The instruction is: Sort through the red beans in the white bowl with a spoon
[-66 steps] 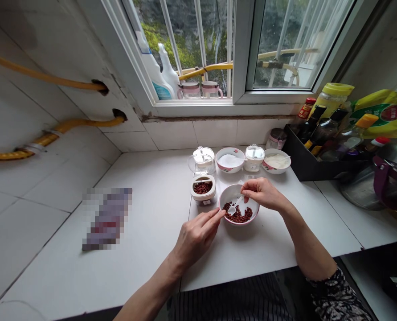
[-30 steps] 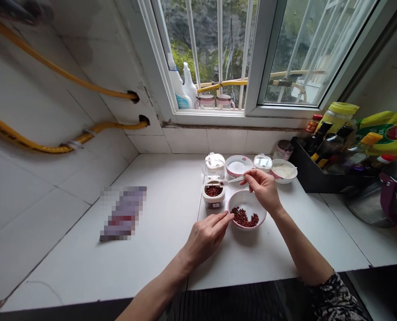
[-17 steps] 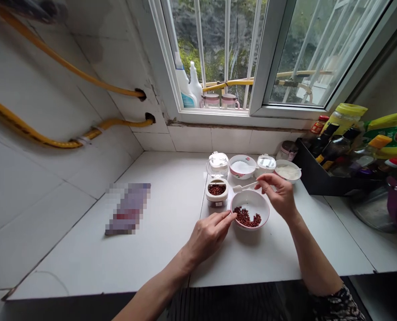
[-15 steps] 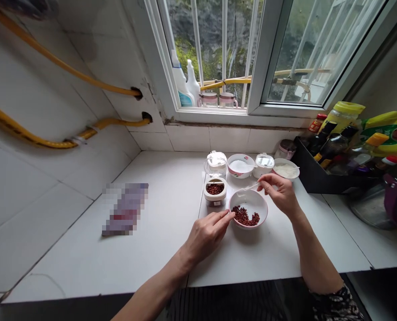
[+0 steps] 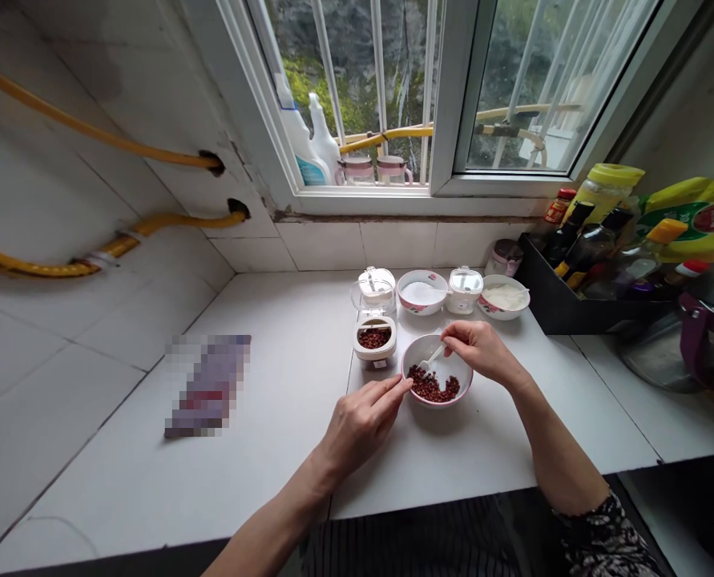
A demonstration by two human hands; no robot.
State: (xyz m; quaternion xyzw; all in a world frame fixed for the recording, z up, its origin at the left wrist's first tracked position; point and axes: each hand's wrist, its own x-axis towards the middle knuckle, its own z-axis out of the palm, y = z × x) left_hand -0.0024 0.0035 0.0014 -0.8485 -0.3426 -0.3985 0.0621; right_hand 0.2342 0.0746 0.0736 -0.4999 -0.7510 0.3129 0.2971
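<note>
Fingers [image 5: 391, 394] of the left hand [image 5: 358, 421] lie against the left rim of a pink-rimmed bowl [image 5: 456, 367], probably steadying it, though I can't tell over my feed whether they're actually pinching it. Just past that, the right hand [image 5: 478, 350] has thumb and fingertips nipped around the handle of a little white spoon [image 5: 433, 357], its scoop end down at the dark red grains [image 5: 433, 389] in the bottom of the bowl. So I'd call this the scooping step, tbh, but I can't make out if there's a load on the spoon. Next move, imo, calls for a still bowl, the spoon slid under the pile, then held level so nothing rolls off. Beyond the left hand, near the bowl, an open-topped jar [image 5: 371, 360] on the counter [image 5: 296, 361] shows similar grains. Farther back I've got a bowl of white granules [image 5: 421, 306] between a white-topped container [image 5: 376, 282] and a squarish lidded jar [image 5: 465, 300], with the window [image 5: 513, 186] behind everything.
</note>
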